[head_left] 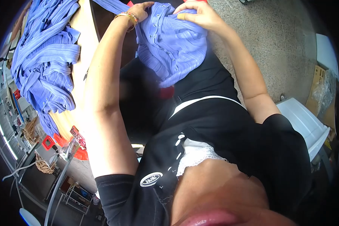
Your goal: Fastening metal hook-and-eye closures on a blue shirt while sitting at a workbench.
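A periwinkle-blue pleated garment hangs over my lap, bunched up, with a row of small round metal fasteners running down it. At its upper left edge my left hand, with bracelets at the wrist, is closed on the cloth; its fingertips are partly hidden. On the upper right, my right hand has its fingers bent over the fabric, gripping it. Something yellow covers one of that hand's fingertips. More of the same blue cloth stretches up past my left hand to the top edge of the view.
To the left, a pile of similar blue garments covers much of a pale wooden table. Red items and clear plastic lie by its near end. On the right, a pale plastic bin stands near cardboard on a speckled floor.
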Demonstrator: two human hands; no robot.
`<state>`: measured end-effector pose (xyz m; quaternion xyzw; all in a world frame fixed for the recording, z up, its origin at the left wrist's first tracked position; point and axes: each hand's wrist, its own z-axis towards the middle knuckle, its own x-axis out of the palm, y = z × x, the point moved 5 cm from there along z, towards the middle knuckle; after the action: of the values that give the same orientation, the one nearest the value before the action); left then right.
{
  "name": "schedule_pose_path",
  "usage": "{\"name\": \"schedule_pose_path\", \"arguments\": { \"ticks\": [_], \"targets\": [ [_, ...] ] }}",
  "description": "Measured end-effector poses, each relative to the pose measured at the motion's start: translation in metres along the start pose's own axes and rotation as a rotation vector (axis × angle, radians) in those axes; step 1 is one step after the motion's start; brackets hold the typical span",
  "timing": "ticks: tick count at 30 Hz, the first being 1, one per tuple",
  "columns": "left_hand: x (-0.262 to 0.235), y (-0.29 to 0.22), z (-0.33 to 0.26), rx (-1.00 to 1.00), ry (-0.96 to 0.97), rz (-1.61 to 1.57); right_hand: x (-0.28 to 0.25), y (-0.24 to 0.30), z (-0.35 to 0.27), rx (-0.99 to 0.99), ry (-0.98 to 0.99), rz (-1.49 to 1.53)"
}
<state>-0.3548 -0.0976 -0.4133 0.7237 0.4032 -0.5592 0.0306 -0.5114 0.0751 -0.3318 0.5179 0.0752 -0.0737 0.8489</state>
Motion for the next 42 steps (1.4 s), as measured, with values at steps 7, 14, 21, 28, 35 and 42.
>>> {"name": "schedule_pose_path", "arguments": {
  "ticks": [7,14,21,28,35,42],
  "targets": [
    [-0.018,-0.007,-0.034,-0.077,0.207,-0.267,-0.039,0.027,-0.019,0.411,0.123,-0.116],
    [-0.027,0.034,-0.054,0.003,0.207,-0.457,-0.043,-0.014,-0.054,0.55,0.038,0.076],
    [-0.045,0.02,-0.076,0.005,0.177,-0.507,-0.046,-0.033,-0.062,0.602,0.069,0.068],
    [-0.094,-0.035,-0.143,0.137,0.194,-0.673,-0.047,-0.013,-0.055,0.647,-0.156,0.376],
    [-0.101,-0.054,-0.211,0.164,-0.026,-0.501,-0.084,-0.002,-0.07,0.529,-0.141,0.521],
    [-0.074,-0.07,-0.217,-0.034,0.068,-0.372,-0.045,-0.027,-0.058,0.847,0.391,-0.156]
  ]
}}
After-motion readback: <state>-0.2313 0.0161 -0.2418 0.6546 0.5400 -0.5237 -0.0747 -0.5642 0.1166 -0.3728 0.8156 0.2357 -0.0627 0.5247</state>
